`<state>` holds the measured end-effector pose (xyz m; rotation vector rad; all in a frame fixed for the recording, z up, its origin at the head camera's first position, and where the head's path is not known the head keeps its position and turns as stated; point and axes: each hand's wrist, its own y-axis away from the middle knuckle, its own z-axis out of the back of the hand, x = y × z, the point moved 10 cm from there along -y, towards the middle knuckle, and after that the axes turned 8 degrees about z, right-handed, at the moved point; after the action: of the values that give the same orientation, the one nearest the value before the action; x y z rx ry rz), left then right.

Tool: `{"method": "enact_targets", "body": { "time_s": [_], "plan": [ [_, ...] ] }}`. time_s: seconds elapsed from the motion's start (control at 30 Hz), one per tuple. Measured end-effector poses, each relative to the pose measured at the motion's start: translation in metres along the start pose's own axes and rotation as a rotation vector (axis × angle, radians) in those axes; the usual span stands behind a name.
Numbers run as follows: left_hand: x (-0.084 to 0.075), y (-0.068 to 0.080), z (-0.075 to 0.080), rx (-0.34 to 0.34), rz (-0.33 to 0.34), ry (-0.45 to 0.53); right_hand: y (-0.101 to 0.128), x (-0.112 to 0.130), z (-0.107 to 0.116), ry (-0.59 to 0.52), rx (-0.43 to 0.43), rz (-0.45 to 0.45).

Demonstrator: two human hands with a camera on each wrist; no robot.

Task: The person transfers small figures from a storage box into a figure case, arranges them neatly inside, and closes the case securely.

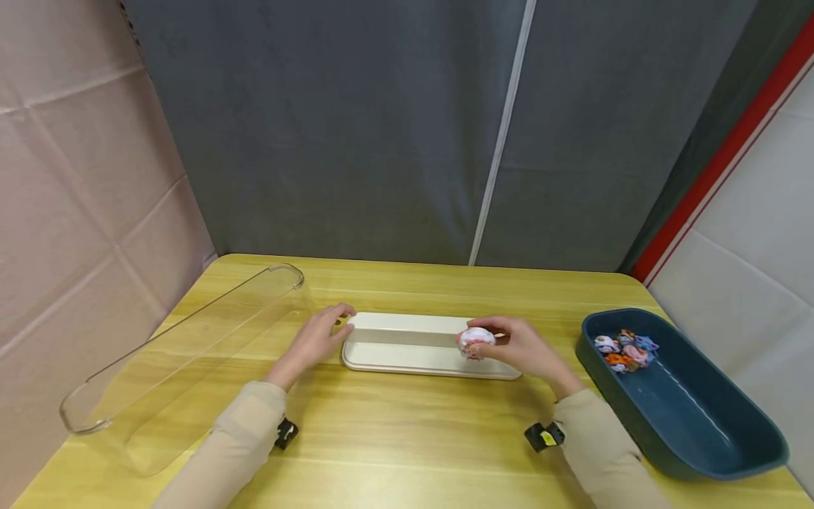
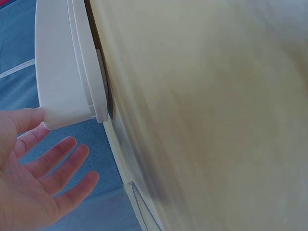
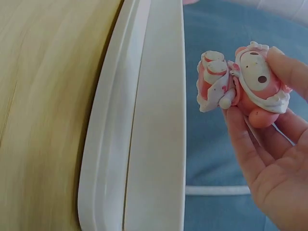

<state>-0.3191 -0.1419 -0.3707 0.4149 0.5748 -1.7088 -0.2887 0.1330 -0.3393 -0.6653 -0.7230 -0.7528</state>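
A white stepped display base [image 1: 407,357] lies lengthwise across the middle of the table. At its left end, my left hand [image 1: 316,334] touches the corner with thumb and index finger. The other fingers are loosely spread, as the left wrist view shows of the hand [image 2: 41,185] beside the base [image 2: 60,62]. Over the right part of the base, my right hand [image 1: 526,346] pinches a small pink-and-white figurine [image 1: 475,341] between thumb and fingers. In the right wrist view the figurine [image 3: 255,72] has a hooded head with dark eyes, held apart from the base.
A dark blue bin [image 1: 718,431] stands on the right, with several small colourful figurines [image 1: 626,351] at its far left end. On the left lies a long transparent cover [image 1: 184,360], slanted across the wooden table [image 1: 394,438]. A grey curtain [image 1: 331,141] hangs behind.
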Motion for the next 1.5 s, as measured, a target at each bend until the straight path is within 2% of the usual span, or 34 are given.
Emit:
{"method": "enact_targets", "body": {
  "time_s": [0.3,0.47,0.87,1.13,1.2,1.37,1.5],
  "plan": [
    [-0.001,0.000,0.001,-0.009,-0.015,-0.004,-0.020,0.008,-0.027,-0.027,0.033,0.027],
    [-0.001,-0.001,0.000,-0.006,-0.014,-0.004,-0.029,0.012,-0.037,-0.014,0.047,0.040],
    [-0.001,0.001,0.000,-0.002,-0.006,0.003,-0.050,0.016,-0.060,-0.070,0.049,0.078],
    [-0.001,0.001,0.000,-0.006,-0.001,-0.003,-0.060,0.015,-0.076,-0.096,0.088,0.035],
    [-0.002,0.001,0.000,-0.006,-0.002,-0.003,-0.062,0.018,-0.080,-0.096,0.094,0.050],
    [-0.002,0.002,0.001,-0.006,-0.004,0.005,-0.063,0.047,-0.082,-0.095,0.097,0.106],
    [-0.002,0.002,0.002,-0.008,-0.004,0.005,-0.064,0.061,-0.085,-0.076,0.097,0.108]
  ]
}}
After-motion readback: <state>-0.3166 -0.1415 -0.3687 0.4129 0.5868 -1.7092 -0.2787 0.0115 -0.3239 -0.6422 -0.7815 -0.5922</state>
